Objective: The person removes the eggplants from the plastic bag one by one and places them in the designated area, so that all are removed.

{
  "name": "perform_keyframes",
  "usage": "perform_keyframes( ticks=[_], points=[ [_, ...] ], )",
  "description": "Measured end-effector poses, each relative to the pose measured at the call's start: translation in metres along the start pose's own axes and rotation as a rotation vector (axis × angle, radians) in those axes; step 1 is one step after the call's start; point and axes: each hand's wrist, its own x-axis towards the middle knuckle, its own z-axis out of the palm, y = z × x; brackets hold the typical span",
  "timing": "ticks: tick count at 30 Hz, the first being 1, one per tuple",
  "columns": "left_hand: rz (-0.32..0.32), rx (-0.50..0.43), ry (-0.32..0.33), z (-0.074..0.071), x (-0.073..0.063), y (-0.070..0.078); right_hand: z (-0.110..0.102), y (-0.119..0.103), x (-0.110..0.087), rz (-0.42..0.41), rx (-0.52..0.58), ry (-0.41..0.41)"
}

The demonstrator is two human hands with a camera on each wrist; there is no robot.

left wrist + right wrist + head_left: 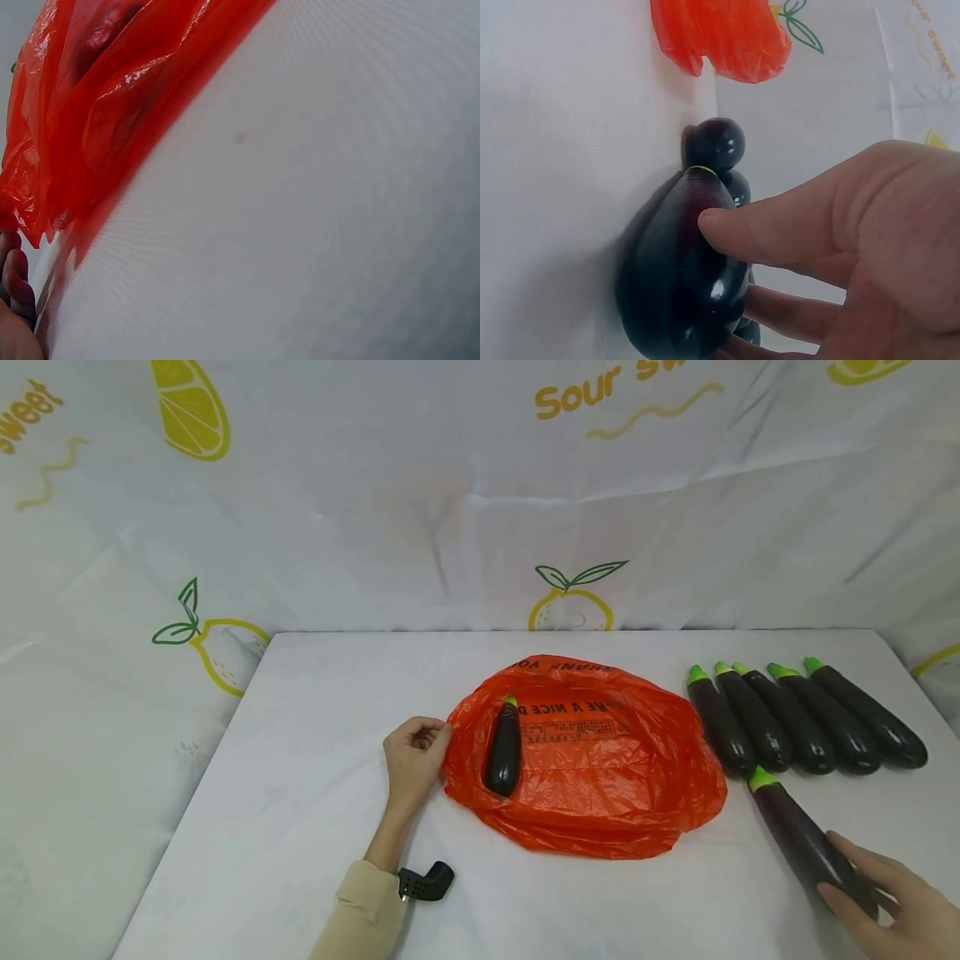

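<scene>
An open red plastic bag (592, 777) with printed black lettering lies on the white table, one dark eggplant (504, 752) inside at its left. My left hand (415, 762) pinches the bag's left rim with curled fingers. At the lower right, my right hand (903, 897) grips another eggplant (806, 839) near its thick end, thumb on one side and fingers on the other. Its green stem end points up-left toward the row of eggplants. In the right wrist view, the thumb (757, 232) presses the glossy side of this eggplant. The left fingertips are partly hidden by the bag.
Several eggplants (795, 718) lie side by side right of the bag, green stems toward the back. A white curtain (360, 527) with lemon prints hangs behind the table (300, 735). A black band with a device (426, 882) sits on the left wrist.
</scene>
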Motion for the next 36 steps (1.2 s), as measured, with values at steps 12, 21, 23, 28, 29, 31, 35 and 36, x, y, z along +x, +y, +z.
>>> perform_keyframes(
  ticks=[12,21,23,28,29,31,35,36],
  points=[
    [0.008,0.024,-0.006,0.000,0.000,-0.001,0.000,-0.019,-0.008,0.061,0.076,0.175],
    [0.000,0.006,0.000,-0.001,0.000,0.000,-0.011,-0.050,-0.010,0.138,0.203,0.272],
    [0.000,0.003,0.000,-0.001,0.000,0.000,-0.014,-0.057,-0.010,0.162,0.215,0.260],
    [0.007,0.015,-0.006,-0.001,0.000,0.001,-0.016,-0.065,-0.005,0.162,0.251,0.224],
    [0.009,0.016,-0.007,-0.001,0.000,0.001,-0.017,-0.067,-0.005,0.155,0.253,0.206],
    [0.012,0.017,-0.006,-0.001,0.000,0.001,-0.018,-0.071,-0.005,0.124,0.246,0.166],
    [0.014,0.009,-0.003,0.000,0.000,0.000,-0.019,-0.081,-0.004,0.014,0.227,0.140],
    [0.015,0.007,-0.002,0.000,0.000,0.000,-0.018,-0.082,-0.004,-0.015,0.218,0.144]
  ],
)
